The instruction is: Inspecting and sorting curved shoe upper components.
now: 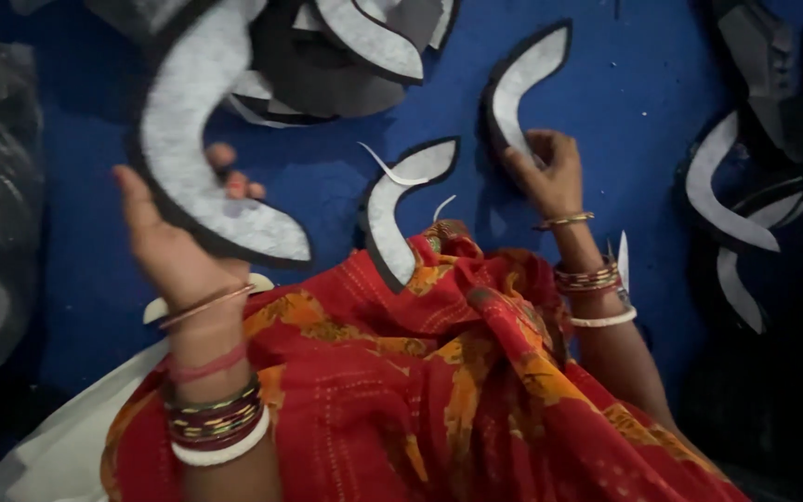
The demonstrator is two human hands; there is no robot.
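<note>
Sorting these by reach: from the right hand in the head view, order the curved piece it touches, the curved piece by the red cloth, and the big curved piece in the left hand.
1. Touched curved piece, at the right hand.
2. Middle curved piece, by the red cloth.
3. Big curved piece, far left, in the left hand.

A third curved grey piece with black edging [400, 209] lies flat on the blue surface [634, 102], its lower end under the red and orange patterned cloth [439, 381]. A heap of similar curved pieces [346, 56] sits at top centre. Further curved pieces [731, 204] lie at right. Dark moulded soles [792, 74] occupy the top right corner.
</note>
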